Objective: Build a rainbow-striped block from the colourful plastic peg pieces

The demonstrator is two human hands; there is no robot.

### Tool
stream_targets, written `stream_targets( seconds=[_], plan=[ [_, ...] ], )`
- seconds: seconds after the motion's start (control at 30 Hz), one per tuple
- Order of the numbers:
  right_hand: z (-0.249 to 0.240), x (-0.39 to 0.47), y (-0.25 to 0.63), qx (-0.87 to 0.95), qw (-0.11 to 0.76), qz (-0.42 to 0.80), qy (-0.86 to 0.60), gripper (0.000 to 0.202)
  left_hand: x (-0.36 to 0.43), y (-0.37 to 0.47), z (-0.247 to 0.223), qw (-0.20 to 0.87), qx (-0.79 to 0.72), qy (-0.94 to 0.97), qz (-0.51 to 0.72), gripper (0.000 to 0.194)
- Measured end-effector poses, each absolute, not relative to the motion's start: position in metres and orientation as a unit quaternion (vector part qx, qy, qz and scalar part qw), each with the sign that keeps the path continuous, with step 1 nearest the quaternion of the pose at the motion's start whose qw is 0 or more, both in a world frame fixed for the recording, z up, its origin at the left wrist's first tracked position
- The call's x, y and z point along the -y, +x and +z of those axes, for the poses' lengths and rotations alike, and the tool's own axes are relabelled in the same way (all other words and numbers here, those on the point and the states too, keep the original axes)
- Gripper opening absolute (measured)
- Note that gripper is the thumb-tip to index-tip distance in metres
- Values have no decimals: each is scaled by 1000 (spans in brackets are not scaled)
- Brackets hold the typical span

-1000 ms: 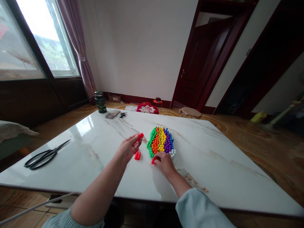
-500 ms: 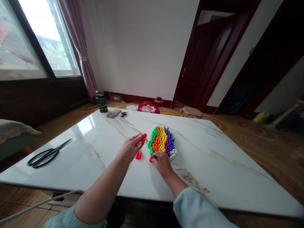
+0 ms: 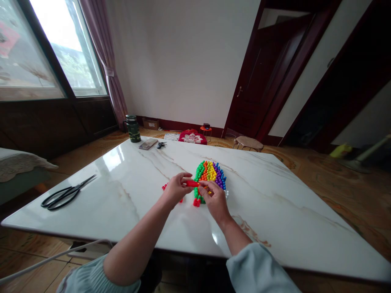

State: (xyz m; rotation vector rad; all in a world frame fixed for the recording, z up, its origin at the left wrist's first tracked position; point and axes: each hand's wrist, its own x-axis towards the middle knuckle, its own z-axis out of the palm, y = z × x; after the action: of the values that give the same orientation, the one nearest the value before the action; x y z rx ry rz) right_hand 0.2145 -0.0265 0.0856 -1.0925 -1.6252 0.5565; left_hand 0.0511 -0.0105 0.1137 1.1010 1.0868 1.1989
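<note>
Above the table, my left hand (image 3: pixel 177 189) pinches one end of a short red plastic piece (image 3: pixel 192 184). The fingertips of my right hand (image 3: pixel 213 198) close on its other end, where a bit of orange shows. Just behind my right hand lies a bundle of beads (image 3: pixel 210 173) in green, orange, yellow, purple, blue and white stripes, partly covered by that hand. Red beads (image 3: pixel 197 202) sit at the near end of the green stripe. More red pieces (image 3: pixel 165 186) lie around my left hand, mostly hidden by it.
Long-handled black scissors (image 3: pixel 67 193) lie on the left of the white marbled table (image 3: pixel 290 219). Along its far edge are a camouflage flask (image 3: pixel 133 129), a phone (image 3: pixel 148 143) and keys (image 3: pixel 161 144). A round stool (image 3: pixel 248 142) stands beyond the table.
My right hand has left the red beads at the bundle's near end and risen to my left hand. Both hands now meet at the red piece. The view has shifted slightly.
</note>
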Motion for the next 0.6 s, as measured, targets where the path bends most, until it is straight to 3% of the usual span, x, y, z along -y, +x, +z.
stream_targets(
  seconds=[0.17, 0.3, 0.6],
  plan=[
    [85, 26, 214, 673, 528, 260, -448, 23, 10, 59, 109, 529, -465, 500, 504, 32],
    [81, 23, 216, 633, 548, 316, -447, 27, 11, 64, 114, 580, -471, 472, 468, 17],
    [90, 27, 217, 507, 576, 409, -494, 42, 12, 74, 109, 656, -416, 426, 463, 24]
  ],
)
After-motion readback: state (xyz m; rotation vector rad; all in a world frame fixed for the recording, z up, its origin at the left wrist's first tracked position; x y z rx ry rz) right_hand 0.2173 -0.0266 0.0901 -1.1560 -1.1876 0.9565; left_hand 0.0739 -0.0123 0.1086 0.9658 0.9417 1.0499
